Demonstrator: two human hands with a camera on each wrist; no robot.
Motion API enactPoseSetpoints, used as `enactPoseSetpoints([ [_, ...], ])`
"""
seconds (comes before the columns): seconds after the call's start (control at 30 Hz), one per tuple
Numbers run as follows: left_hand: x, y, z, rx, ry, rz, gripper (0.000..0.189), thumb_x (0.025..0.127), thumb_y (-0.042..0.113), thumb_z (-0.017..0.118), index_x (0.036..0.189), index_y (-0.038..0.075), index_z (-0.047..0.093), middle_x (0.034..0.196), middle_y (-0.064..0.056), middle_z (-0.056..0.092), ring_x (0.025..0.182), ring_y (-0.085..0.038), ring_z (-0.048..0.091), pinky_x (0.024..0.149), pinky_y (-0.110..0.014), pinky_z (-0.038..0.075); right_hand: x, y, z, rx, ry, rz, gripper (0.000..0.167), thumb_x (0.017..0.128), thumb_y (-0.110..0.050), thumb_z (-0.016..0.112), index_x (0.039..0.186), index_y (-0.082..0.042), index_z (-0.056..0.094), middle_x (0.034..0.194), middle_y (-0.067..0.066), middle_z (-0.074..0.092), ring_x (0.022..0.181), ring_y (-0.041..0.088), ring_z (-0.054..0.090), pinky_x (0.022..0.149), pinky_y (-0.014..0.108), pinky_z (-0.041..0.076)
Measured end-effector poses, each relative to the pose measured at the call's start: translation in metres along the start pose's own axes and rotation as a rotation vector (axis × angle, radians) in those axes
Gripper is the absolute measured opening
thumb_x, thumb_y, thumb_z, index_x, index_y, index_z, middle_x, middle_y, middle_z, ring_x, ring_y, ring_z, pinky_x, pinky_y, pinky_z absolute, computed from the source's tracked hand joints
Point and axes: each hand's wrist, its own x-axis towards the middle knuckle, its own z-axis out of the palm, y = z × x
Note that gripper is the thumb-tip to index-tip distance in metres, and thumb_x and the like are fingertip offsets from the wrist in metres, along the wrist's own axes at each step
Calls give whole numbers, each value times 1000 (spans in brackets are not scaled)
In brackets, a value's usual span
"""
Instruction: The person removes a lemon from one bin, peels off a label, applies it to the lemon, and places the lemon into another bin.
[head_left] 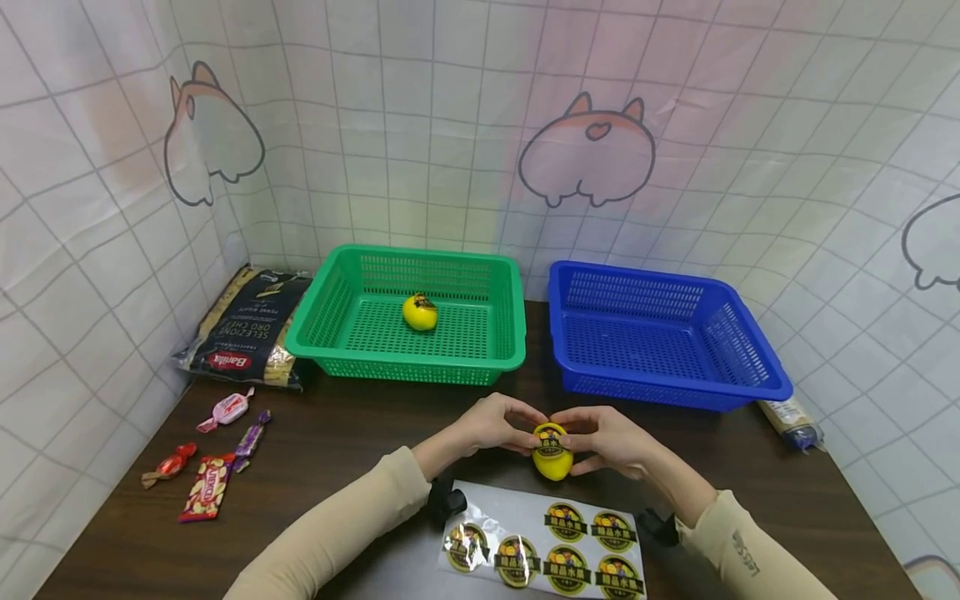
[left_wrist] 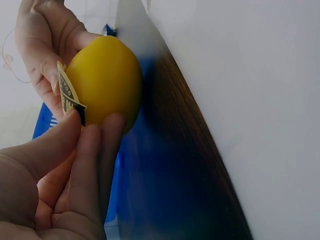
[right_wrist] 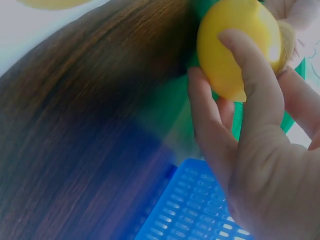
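Note:
In the head view a yellow lemon [head_left: 552, 466] is held above the table between both hands. A round black-and-gold sticker [head_left: 550, 441] lies over its near side; in the left wrist view the sticker [left_wrist: 68, 88] stands partly away from the skin. My left hand [head_left: 491, 424] holds the lemon by one side, its thumb on the sticker's edge and fingertips against the fruit. From the opposite side my right hand [head_left: 617, 439] grips the lemon [right_wrist: 235, 50], its fingers spread around it. Just below the hands lies a sticker sheet [head_left: 510, 510] with several similar stickers.
A green basket [head_left: 405, 363] at the back holds another lemon [head_left: 420, 312] bearing a sticker. To its right stands a blue basket [head_left: 667, 385]. A pasta bag [head_left: 251, 329], several wrapped sweets [head_left: 207, 487] and a small packet [head_left: 792, 423] lie towards the sides.

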Motion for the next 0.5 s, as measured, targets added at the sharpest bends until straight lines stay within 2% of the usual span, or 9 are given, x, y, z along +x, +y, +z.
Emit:
enactPoseSetpoints([
  [0.17, 1, 1, -1, 3, -20, -4, 34, 87, 3, 73, 121, 6, 70, 127, -16, 69, 90, -21, 75, 77, -33, 63, 0, 1, -2, -4, -21, -8, 56, 97, -9, 62, 147, 5, 41, 146, 30, 43, 102, 19, 66, 81, 40, 62],
  [0.5, 5, -1, -3, 19, -42, 9, 35, 88, 3, 72, 123, 7, 70, 127, -16, 70, 90, -21, 76, 77, -33, 63, 2, 6, -12, -4, -93, -29, 54, 99, -4, 57, 149, 3, 39, 151, 31, 37, 109, 21, 64, 86, 42, 61],
])
